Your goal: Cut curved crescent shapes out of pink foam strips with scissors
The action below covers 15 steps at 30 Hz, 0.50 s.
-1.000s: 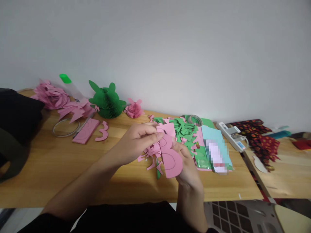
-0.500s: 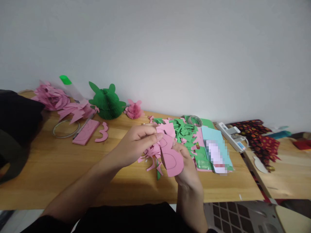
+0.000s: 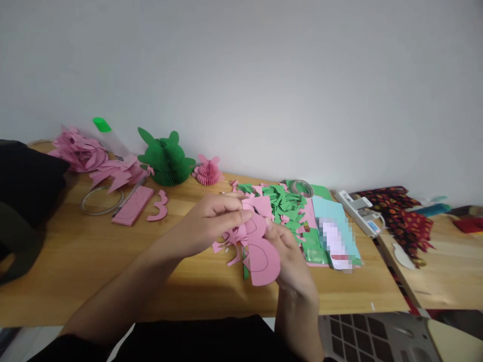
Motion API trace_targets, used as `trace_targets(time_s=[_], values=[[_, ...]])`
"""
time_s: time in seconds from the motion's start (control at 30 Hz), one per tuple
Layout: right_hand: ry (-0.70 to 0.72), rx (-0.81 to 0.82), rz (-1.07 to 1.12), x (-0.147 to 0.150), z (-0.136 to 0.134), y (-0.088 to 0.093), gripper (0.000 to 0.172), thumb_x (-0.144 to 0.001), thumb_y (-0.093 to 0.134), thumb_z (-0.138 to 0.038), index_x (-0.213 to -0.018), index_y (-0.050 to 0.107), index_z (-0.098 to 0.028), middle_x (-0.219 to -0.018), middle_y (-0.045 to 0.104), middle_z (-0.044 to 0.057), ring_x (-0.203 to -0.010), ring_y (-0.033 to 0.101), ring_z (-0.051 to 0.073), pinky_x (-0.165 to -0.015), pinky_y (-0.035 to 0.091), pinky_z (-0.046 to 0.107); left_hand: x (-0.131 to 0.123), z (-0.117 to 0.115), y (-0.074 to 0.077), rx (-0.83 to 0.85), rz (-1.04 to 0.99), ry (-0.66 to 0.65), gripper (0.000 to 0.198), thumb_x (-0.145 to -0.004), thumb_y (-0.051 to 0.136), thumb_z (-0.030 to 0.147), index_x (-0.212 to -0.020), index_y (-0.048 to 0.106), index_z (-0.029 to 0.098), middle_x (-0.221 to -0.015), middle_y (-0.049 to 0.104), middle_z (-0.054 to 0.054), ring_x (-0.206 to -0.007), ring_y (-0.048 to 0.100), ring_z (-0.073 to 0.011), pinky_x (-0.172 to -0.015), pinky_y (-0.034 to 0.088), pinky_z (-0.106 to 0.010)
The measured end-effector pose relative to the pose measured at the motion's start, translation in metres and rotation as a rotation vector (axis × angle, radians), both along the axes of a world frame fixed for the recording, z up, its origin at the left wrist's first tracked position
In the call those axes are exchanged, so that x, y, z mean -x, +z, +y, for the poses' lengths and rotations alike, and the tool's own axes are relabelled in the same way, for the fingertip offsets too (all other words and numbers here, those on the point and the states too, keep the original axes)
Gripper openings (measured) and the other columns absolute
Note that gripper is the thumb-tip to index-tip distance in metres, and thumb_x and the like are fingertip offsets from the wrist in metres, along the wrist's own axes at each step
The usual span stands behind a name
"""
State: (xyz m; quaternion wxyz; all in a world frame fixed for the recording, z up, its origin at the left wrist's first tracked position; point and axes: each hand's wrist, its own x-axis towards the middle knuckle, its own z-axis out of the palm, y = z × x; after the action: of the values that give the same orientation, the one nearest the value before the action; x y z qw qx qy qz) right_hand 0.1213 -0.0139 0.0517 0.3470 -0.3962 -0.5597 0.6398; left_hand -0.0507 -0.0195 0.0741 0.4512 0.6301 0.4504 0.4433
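Note:
Between my hands is a pink paper cutout (image 3: pixel 264 261) with scalloped edges and curved lines drawn on it. My left hand (image 3: pixel 213 221) pinches its upper left edge between thumb and fingers. On the right edge, my right hand (image 3: pixel 292 256) grips the paper, its thumb in front and most of the fingers hidden behind. A small dark mark shows near the top of the paper; I cannot tell what it is. Just behind the paper lies a heap of green paper scraps (image 3: pixel 283 201) mixed with pink ones (image 3: pixel 234 254).
Left on the wooden table (image 3: pixel 94 271) are a pink paper stack (image 3: pixel 134 205), a wavy pink strip (image 3: pixel 160 207) and a tape roll (image 3: pixel 101 200). Along the wall stand a green honeycomb paper figure (image 3: pixel 168 161) and a pink one (image 3: pixel 209 171). A power strip (image 3: pixel 360 213) sits right.
The pink cutout has turned more to face me, and its lower end has shifted slightly down and left. Both hands keep hold of it, with my right hand a little lower.

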Motion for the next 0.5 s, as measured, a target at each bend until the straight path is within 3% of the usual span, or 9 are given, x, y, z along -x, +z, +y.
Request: trace_targets(time_s=[0.1,0.2,0.37,0.5], values=[[-0.011,0.0,-0.056,0.0003,-0.0009,0.0005,0.052,-0.082,0.051,-0.067,-0.059,0.047,-0.02,-0.052,0.038,-0.004,-0.048,0.027,0.011,-0.042,0.025,0.026,0.0029,-0.0001,-0.001,0.009,0.013,-0.016,0.036,-0.085,0.053,0.029,-0.051,0.054,0.02,-0.05,0.054,0.002,-0.087,0.063,-0.0173,-0.097,0.042,-0.031],[-0.01,-0.001,-0.065,0.0009,-0.0013,0.001,0.052,-0.081,0.051,-0.067,-0.059,0.047,-0.02,-0.052,0.039,-0.004,-0.048,0.028,0.011,-0.041,0.025,0.026,0.0046,0.0001,-0.0018,0.013,0.025,-0.015,0.036,-0.085,0.054,0.032,-0.05,0.055,0.02,-0.054,0.058,0.0,-0.109,0.059,-0.0221,-0.099,0.042,-0.033],[0.055,0.028,-0.02,0.0,-0.0001,0.0006,0.051,-0.084,0.05,-0.064,-0.057,0.043,-0.022,-0.046,0.035,-0.005,-0.041,0.027,0.01,-0.038,0.023,0.026,0.0071,0.0009,-0.0024,0.01,0.025,-0.033,0.035,-0.085,0.055,0.03,-0.051,0.056,0.02,-0.056,0.057,-0.001,-0.109,0.059,-0.0232,-0.096,0.045,-0.035],[0.09,0.027,0.003,-0.0016,0.0005,0.001,0.049,-0.087,0.05,-0.061,-0.058,0.047,-0.021,-0.046,0.038,-0.005,-0.041,0.03,0.01,-0.038,0.024,0.025,0.0103,0.0017,0.0006,0.011,0.014,-0.095,0.032,-0.086,0.053,0.029,-0.057,0.06,0.018,-0.078,0.067,-0.003,-0.1,0.061,-0.0216,-0.091,0.048,-0.034]])
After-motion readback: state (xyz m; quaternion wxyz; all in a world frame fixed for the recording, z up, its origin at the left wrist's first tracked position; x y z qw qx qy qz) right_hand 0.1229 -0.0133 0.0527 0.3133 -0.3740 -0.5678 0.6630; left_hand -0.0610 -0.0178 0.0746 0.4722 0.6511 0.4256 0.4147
